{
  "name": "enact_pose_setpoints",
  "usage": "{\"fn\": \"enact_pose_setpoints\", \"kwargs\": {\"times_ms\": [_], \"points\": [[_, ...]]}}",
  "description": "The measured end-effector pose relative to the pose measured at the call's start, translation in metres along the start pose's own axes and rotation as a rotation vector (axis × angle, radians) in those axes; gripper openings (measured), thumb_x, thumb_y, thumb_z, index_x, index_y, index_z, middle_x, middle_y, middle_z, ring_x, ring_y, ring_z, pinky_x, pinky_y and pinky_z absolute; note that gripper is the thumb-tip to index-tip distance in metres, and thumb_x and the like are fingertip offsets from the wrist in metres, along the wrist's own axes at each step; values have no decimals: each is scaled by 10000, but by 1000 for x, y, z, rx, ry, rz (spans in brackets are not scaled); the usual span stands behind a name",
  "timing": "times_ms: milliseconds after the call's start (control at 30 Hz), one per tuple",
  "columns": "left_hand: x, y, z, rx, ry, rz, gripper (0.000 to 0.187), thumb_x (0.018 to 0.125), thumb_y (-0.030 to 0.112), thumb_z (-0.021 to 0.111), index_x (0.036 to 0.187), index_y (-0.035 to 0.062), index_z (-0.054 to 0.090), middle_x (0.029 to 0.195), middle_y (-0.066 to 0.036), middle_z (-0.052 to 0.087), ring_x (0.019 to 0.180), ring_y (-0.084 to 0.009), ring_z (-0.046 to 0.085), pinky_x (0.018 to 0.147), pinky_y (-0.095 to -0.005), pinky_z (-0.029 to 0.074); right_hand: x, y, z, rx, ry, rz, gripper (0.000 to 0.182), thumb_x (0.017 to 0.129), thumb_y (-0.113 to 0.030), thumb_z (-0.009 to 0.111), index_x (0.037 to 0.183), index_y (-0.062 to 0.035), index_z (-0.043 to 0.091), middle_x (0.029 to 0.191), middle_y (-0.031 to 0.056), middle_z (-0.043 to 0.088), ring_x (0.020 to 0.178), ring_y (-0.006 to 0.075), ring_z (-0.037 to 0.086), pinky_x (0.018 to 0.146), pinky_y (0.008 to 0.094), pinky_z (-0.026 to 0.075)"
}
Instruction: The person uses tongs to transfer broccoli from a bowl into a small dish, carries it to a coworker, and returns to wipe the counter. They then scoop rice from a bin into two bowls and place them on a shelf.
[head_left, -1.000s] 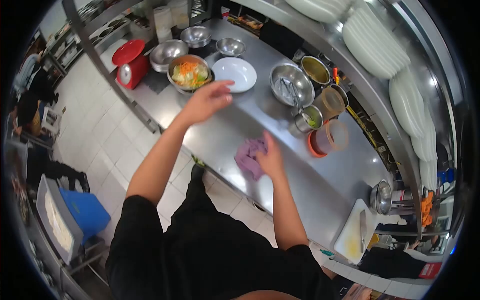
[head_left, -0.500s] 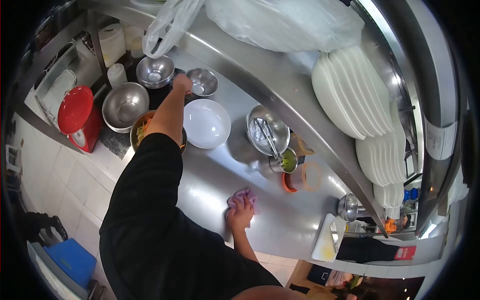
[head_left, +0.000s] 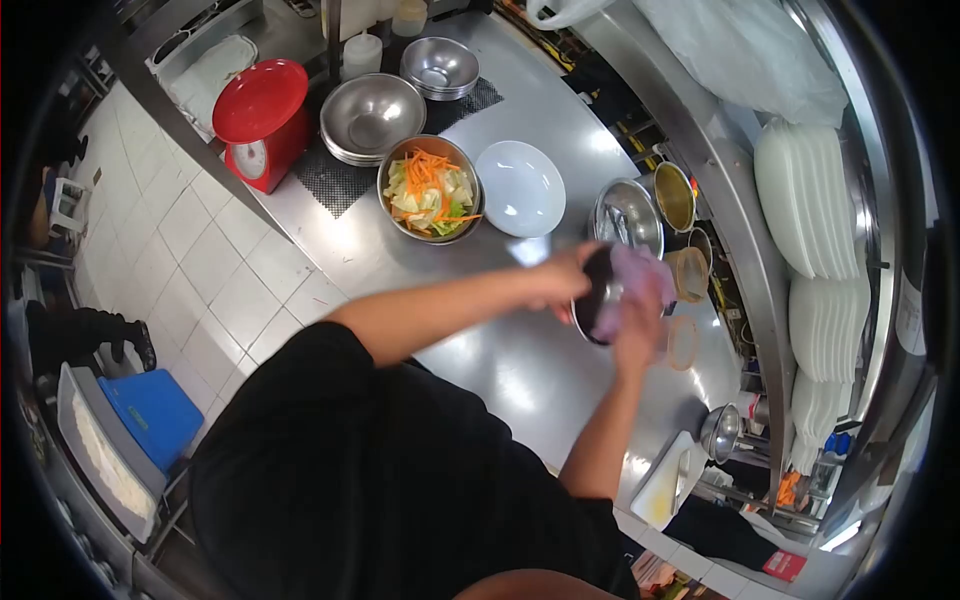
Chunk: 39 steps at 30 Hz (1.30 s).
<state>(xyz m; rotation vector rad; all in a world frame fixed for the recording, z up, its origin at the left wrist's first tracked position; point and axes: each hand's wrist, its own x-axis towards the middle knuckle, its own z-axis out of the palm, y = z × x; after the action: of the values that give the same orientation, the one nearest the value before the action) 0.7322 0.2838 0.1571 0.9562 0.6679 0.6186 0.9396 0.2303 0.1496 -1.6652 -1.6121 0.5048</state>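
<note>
My left hand [head_left: 560, 280] grips the rim of a small metal bowl [head_left: 598, 285], which is tilted above the steel table. A crumpled pinkish-purple cloth [head_left: 640, 275] is in my right hand [head_left: 640, 325], pressed at the bowl's opening; both are blurred by motion. Left of the hands, a metal bowl of salad [head_left: 432, 190] contains shredded carrot and chopped leaves. Beside it lies a wide white bowl [head_left: 521, 189]. Just behind my hands stands another metal bowl [head_left: 630, 215] with tongs in it, partly covered by the cloth.
A red kitchen scale [head_left: 262, 120] and stacked metal bowls [head_left: 373, 115] stand at the far left. Stacked white plates [head_left: 805, 200] fill the overhead shelf on the right. A cutting board [head_left: 665, 485] with a knife lies near the table's right end.
My left hand has brought the small metal bowl from the back of the table toward me. My right hand has lifted the cloth off the table to the bowl. The view has turned.
</note>
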Motion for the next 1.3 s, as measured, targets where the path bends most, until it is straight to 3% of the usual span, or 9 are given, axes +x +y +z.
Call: {"fn": "enact_pose_setpoints", "kwargs": {"times_ms": [67, 267, 400, 567, 700, 833, 967, 1100, 1300], "points": [[-7, -15, 7, -100, 57, 49, 753, 719, -29, 455, 1419, 172, 262, 923, -131, 612, 500, -157, 583, 359, -275, 489, -3, -51, 51, -675, -3, -270, 487, 831, -145, 504, 1316, -121, 470, 1409, 203, 349, 1328, 385, 280, 1070, 455, 255], [-12, 4, -40, 120, 100, 84, 654, 727, -22, 451, 1358, 140, 396, 977, -129, 609, 636, -198, 618, 390, -289, 508, 8, -82, 40, -485, -726, -222, 432, 732, -190, 603, 1160, -130, 594, 1109, 181, 601, 1030, 307, 587, 860, 347, 453], [5, 43, -105, 564, 439, 153, 613, 739, -5, 463, 1337, 109, 402, 967, -134, 614, 659, -187, 630, 401, -279, 514, 13, -135, 5, -243, -634, -73, 369, 658, -201, 630, 1009, -87, 636, 882, 143, 658, 769, 279, 648, 711, 336, 494], [-12, 85, -188, -306, 802, 433, 515, 866, 1, 433, 1347, 55, 257, 1093, -174, 570, 848, -285, 639, 734, -400, 554, -17, -83, -11, 64, -538, 91, 307, 691, -151, 609, 976, -38, 628, 724, 91, 650, 639, 178, 646, 621, 305, 502], [-37, 43, -138, -283, 631, 620, 404, 898, 31, 462, 1285, -25, 361, 1134, -172, 567, 905, -257, 631, 759, -350, 535, -73, 0, 16, 92, -610, 359, 324, 714, -147, 603, 1012, -20, 617, 753, 98, 652, 651, 144, 639, 613, 288, 506], [-98, -27, -96, 65, 731, 518, 242, 885, 66, 537, 1108, -28, 540, 991, -102, 603, 775, -141, 600, 663, -254, 502, -111, 39, 50, -294, -429, -48, 381, 740, -227, 634, 1066, -30, 618, 884, 141, 665, 745, 169, 653, 659, 311, 507], [-137, -82, -134, 355, 1298, 422, 572, 798, 295, 682, 1227, 21, 420, 1170, -151, 469, 888, -175, 529, 730, -284, 452, -38, 15, 101, 491, -406, 692, 686, 829, -490, 584, 1344, -76, 394, 1056, 201, 633, 971, 328, 611, 848, 419, 474], [-114, -85, -151, -193, 878, 151, 785, 796, 359, 635, 1370, 119, 158, 1305, -219, 393, 1028, -348, 542, 770, -401, 488, 47, 11, 181, 1093, -391, 1025, 558, 880, -347, 546, 1286, 5, 395, 900, 192, 639, 717, 276, 644, 621, 367, 532], [-44, -82, -178, -380, 652, 197, 658, 789, 2, 431, 1346, 157, 116, 1286, -202, 388, 999, -405, 575, 739, -480, 565, 144, 72, 235, 863, -67, 878, 168, 830, -70, 408, 886, -16, 557, 688, 128, 598, 542, 176, 568, 461, 305, 482]]}}
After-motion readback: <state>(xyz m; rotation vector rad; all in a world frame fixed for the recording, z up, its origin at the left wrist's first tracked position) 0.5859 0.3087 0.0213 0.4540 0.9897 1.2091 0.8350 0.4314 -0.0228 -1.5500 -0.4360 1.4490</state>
